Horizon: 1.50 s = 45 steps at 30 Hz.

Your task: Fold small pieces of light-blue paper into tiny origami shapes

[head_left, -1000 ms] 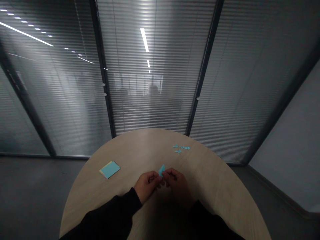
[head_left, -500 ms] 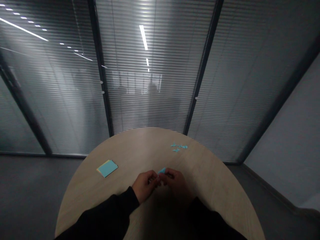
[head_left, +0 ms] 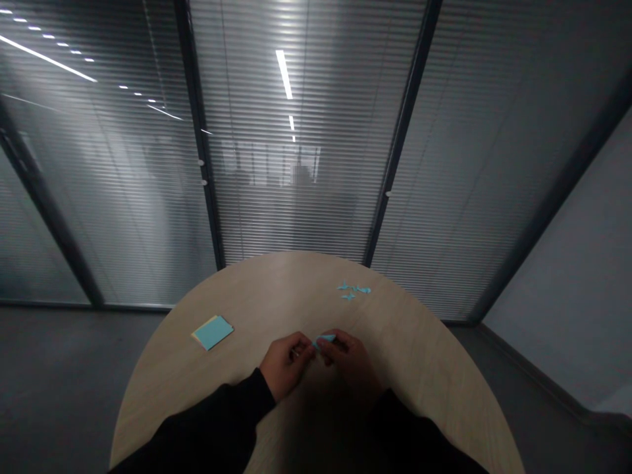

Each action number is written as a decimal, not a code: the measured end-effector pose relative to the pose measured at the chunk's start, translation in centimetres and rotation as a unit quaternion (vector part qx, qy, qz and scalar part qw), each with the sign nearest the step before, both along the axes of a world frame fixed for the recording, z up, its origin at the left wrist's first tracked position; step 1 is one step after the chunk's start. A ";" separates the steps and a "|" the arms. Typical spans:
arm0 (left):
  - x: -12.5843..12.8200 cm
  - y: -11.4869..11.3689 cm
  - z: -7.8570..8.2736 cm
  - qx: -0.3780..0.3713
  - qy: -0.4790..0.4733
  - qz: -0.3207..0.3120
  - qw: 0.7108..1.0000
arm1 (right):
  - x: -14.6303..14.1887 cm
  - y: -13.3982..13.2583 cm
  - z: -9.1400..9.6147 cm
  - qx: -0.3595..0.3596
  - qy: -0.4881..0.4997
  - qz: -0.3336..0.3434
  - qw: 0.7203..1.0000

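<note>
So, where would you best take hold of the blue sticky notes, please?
Probably pinch the stack of blue sticky notes at its nearer long edge, coming from the near side with the left hand: it lies flat and thin on the table, and that hand is closest.

Round table [head_left: 419,349], notepad [head_left: 212,332], apparently paper scraps [head_left: 354,290]
</note>
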<state>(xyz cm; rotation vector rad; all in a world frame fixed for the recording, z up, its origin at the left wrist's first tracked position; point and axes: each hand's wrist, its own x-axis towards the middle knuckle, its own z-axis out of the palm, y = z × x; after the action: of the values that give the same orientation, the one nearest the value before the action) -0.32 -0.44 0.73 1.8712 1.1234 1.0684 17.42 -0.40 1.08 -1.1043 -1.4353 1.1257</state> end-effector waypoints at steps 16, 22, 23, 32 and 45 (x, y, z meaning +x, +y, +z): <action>0.1 0.7 -0.4 -0.103 -0.191 -0.018 0.976 | -0.5 0.0 -0.6 0.024 -0.004 0.014 1.000; -0.1 0.6 -0.6 -0.059 -0.145 0.015 0.988 | -0.3 0.0 -0.3 0.024 -0.007 0.003 1.000; 0.0 0.6 -0.6 -0.055 -0.139 0.016 0.989 | -0.2 0.0 -0.3 0.026 -0.011 0.000 1.000; -0.2 0.6 -0.5 -0.062 -0.131 0.010 0.989 | -0.4 -0.2 0.1 0.028 -0.038 0.013 0.999; -0.6 -0.2 1.1 0.075 -0.081 0.064 0.992 | 0.3 -1.1 1.7 0.143 -0.148 -0.007 0.979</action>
<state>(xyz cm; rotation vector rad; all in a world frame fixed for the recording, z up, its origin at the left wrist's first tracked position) -0.95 -0.62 1.80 1.8076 1.1060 1.3848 17.67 -1.54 2.78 -1.1021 -1.7550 0.7348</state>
